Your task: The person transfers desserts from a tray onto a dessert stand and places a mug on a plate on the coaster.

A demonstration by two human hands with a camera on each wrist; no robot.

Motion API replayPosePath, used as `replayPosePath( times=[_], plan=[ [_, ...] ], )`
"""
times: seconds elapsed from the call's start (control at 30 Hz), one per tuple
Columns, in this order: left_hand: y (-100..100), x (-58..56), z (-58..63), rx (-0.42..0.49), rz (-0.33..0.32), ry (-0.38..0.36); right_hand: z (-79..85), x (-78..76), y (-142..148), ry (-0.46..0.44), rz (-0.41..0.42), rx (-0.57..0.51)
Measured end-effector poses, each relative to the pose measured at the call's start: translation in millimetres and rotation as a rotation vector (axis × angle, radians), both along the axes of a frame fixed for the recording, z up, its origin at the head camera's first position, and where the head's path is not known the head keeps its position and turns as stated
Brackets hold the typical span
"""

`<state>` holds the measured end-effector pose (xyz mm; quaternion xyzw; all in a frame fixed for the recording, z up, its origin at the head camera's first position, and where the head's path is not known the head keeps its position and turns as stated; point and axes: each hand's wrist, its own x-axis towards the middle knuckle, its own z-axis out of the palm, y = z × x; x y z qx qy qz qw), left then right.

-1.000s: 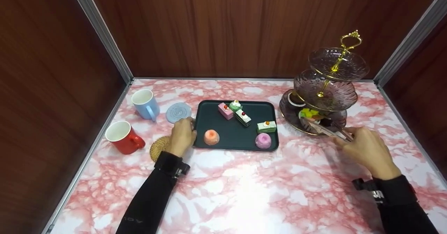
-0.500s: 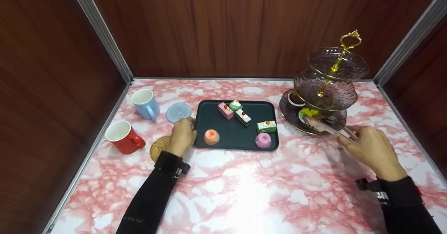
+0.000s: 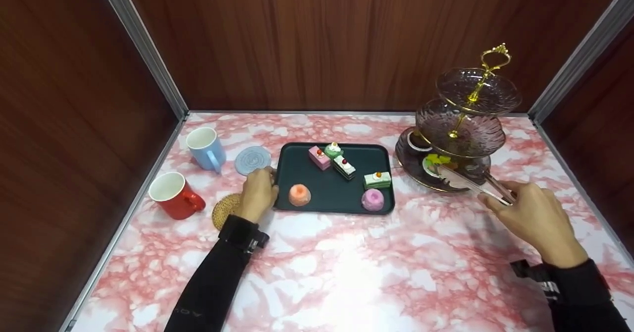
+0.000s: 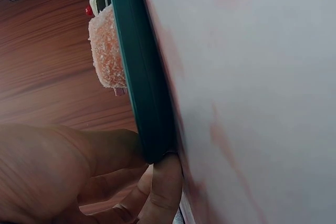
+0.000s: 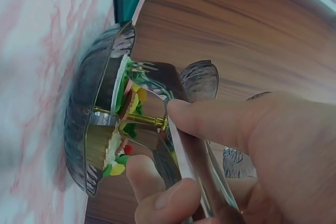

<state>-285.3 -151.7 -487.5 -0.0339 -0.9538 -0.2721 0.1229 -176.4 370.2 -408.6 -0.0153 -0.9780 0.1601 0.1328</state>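
Observation:
My left hand pinches the left edge of a dark green tray; the left wrist view has fingers under its rim. On that tray lie several small cakes, among them an orange one and a purple one. With my right hand I grip metal tongs. Their tips reach over the bottom plate of a three-tier stand. A round pastry with green and yellow topping sits there beside the tongs' tips. Behind it stands a dark cup-shaped piece with a white rim.
The stand's middle plate and top plate overhang the bottom one, under a gold handle. At left are a blue mug, a red mug, a grey-blue coaster and a woven coaster. Wood panels wall the table.
My right hand and the tongs have shifted a little right and toward me, the tips sliding along past the green-and-yellow pastry. My left hand stays at the tray's edge.

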Motion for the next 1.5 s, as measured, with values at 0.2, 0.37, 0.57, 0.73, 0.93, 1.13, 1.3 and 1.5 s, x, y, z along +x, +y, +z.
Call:
replayPosePath(
  times=[0.2, 0.37, 0.57, 0.73, 0.93, 1.13, 1.3, 1.5],
  plan=[
    [-1, -0.3, 0.0, -0.001, -0.01, 0.009, 4.9, 9.0, -1, -0.033, -0.021, 0.007],
    [-2, -0.3, -0.3, -0.008, -0.005, 0.005, 9.0, 15.2, -4, -0.044, -0.033, 0.021],
    [-2, -0.4, -0.8, -0.007, -0.004, 0.001, 13.2, 22.7, -8, -0.032, -0.033, 0.025],
    [-1, -0.9, -0.3, -0.007, -0.006, 0.002, 16.2, 27.6, -12, -0.031, -0.032, 0.021],
    [-2, -0.3, 0.3, -0.001, -0.002, 0.001, 16.4, 28.8, -20, -0.022, -0.017, 0.006],
    [-2, 0.5, 0.2, 0.001, -0.001, -0.003, 13.1, 24.9, -31, 0.024, 0.038, -0.015],
    [-2, 1.1, 0.6, -0.011, -0.007, 0.008, 11.7, 21.5, -42, 0.027, 0.07, -0.02],
    [-1, 1.1, 0.5, -0.004, 0.003, 0.0, 8.2, 16.5, -54, -0.005, 0.126, 0.007]
  ],
)
